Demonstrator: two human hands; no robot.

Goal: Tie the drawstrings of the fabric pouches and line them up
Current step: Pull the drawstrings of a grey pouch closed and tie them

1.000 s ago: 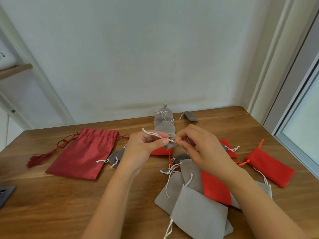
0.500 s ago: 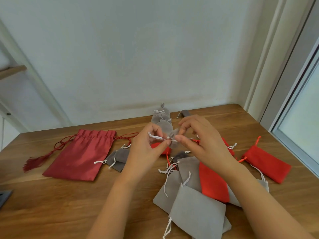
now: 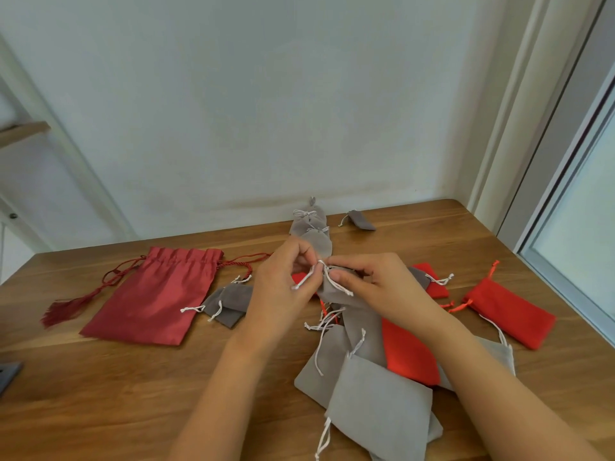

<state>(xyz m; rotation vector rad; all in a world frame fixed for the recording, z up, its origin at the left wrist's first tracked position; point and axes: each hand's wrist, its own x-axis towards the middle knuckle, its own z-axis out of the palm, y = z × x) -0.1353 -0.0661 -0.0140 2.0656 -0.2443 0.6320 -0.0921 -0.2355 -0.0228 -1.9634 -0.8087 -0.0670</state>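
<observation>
Grey pouch (image 3: pixel 327 291) hangs at frame centre just above the desk (image 3: pixel 133 394), its white drawstrings (image 3: pixel 336 283) pinched by the left hand (image 3: pixel 283 294) and right hand (image 3: pixel 376 287). Both forearms cover part of the loose grey and red pouches (image 3: pixel 376 394) at lower centre. Tied grey pouches (image 3: pixel 312 234) line up beyond the hands. A large crimson pouch (image 3: pixel 156 294) lies flat at left.
</observation>
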